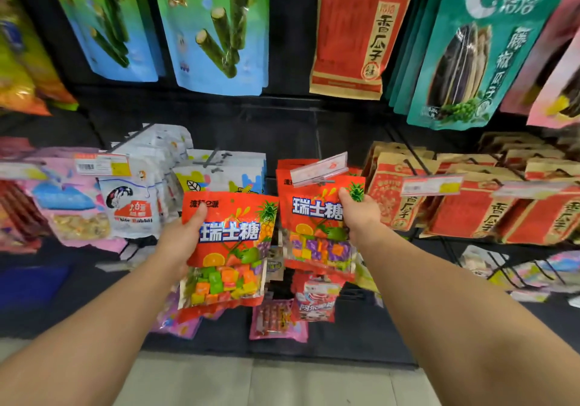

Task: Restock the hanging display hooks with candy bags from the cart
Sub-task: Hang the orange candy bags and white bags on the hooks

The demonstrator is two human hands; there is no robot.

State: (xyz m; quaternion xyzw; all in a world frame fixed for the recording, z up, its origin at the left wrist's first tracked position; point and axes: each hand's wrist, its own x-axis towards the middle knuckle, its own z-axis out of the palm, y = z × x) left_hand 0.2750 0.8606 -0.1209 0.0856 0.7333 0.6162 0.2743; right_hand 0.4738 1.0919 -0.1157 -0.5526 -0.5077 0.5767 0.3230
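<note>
— While the left hand (pixel 185 236) grips a red candy bag (pixel 230 248) by its left edge, thumb laid over the front near the top, what is the right hand doing?

— The right hand (pixel 361 214) pinches a second red bag (pixel 317 226) of the same kind at its upper right part, thumb on the front, fingers hidden behind it. That bag hangs at the front of a row of like bags on a display hook (pixel 323 179), just under a clear price-tag holder (pixel 320 165).

— And the left one's bag, is it on a hook?

— It is held free, in front of the shelving and just left of the hanging row, upright, with its clear window of coloured cubes at the bottom.

— What lies around them?

— Left of the held bag hang white candy bags (pixel 131 208) with a rabbit on them, and pink bags (pixel 69 204) further left. Right of the red row hang brown and red paper bags (pixel 483 211). Above are blue-green bags (pixel 216 25) showing green rolls, a tall brown and red bag (pixel 357 32) and teal bags (pixel 470 47). Below, more small bags hang blurred.
</note>
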